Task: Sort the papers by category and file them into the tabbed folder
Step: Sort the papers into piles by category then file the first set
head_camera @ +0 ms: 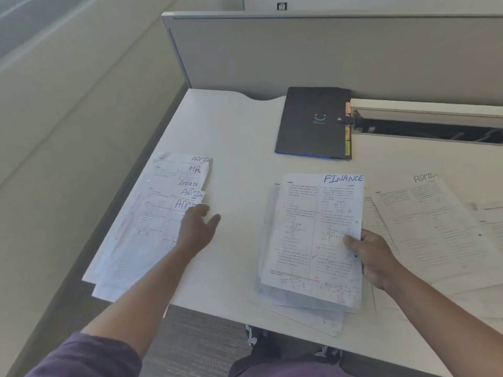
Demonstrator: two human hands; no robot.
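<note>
A fanned stack of papers (152,213) lies at the desk's left, with handwritten headings ADMIN, HR and SPORTS showing. My left hand (197,229) hovers at its right edge, fingers loosely spread and holding nothing. In the middle, a pile topped by a sheet marked FINANCE (310,235) is pinched at its right edge by my right hand (374,257), thumb on top. More sheets, one headed ADMIN (435,227), lie spread at the right. The black tabbed folder (313,121) rests closed at the back, coloured tabs along its right side.
The white desk (245,148) ends at a grey partition wall (299,50) behind. A cable slot (424,126) opens at the back right beside the folder. The left stack overhangs the desk's front-left edge. Dark shoes (261,341) show below the front edge.
</note>
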